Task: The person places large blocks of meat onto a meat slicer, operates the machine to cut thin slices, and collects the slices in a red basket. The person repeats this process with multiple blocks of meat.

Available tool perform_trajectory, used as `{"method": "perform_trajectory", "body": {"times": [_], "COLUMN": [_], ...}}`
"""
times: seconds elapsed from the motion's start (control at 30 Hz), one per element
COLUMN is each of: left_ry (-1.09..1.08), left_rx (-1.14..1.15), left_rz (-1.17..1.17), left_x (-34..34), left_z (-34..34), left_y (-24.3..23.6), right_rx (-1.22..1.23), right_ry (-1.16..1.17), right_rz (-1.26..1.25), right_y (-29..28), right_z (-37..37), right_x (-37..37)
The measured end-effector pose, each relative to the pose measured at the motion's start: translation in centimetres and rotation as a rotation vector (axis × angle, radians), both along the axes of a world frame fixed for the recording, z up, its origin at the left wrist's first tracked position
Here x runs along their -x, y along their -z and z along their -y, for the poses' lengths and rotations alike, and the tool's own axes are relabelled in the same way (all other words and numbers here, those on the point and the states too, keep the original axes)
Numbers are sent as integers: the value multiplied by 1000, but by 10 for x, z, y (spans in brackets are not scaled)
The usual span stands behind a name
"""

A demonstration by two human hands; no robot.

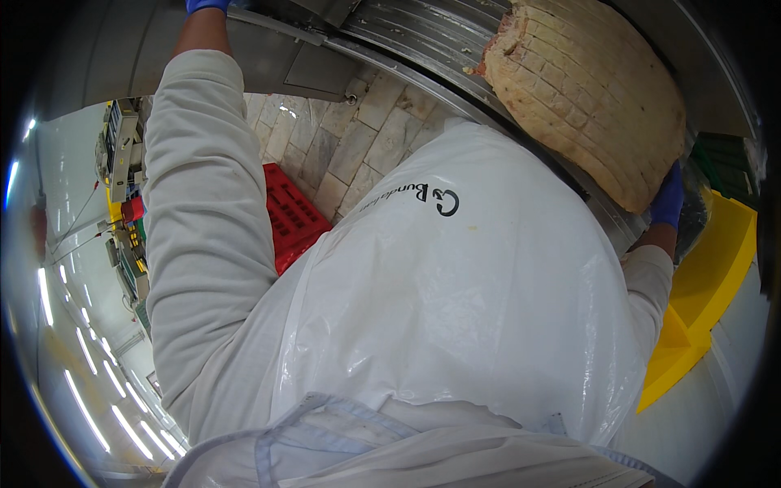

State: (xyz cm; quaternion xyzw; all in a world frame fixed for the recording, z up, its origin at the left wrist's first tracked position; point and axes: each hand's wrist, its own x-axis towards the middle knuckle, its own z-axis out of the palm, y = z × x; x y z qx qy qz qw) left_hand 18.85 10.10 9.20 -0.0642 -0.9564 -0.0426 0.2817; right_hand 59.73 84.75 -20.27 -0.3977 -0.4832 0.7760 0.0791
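Observation:
A large slab of meat [586, 98], its pale skin or fat side scored with parallel cuts, lies on the ridged metal bed [423, 37] of a machine at the upper right. Red flesh shows along its left edge. My right hand [669, 198], in a blue glove, is against the slab's near right end; its fingers are hidden behind the meat. At the top left, my left hand [207, 5], also blue-gloved, reaches to the machine's metal housing. The picture's edge cuts off its fingers, so what it touches cannot be seen.
A yellow bin [700, 285] stands to the right, beside my right forearm. On the tiled floor [350, 138] to the left sits a red plastic crate [289, 215]. The machine's metal edge [455, 98] runs in front of my white apron [455, 301]. Other equipment [122, 154] stands farther left.

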Motion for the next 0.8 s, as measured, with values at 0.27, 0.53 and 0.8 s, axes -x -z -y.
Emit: {"method": "perform_trajectory", "body": {"times": [0.27, 0.53, 0.8], "left_ry": [-15, -63, -8], "left_rx": [-35, -10, -32], "left_rz": [29, 22, 17], "left_x": [-6, -4, -5], "left_z": [-10, -9, -5], "left_y": [-4, -3, -3], "right_rx": [-122, -168, -57], "right_ry": [-74, -102, -37], "right_rz": [3, 28, 40], "right_y": [18, 25, 3], "right_z": [-18, -26, -6], "right_x": [-5, -6, 0]}}
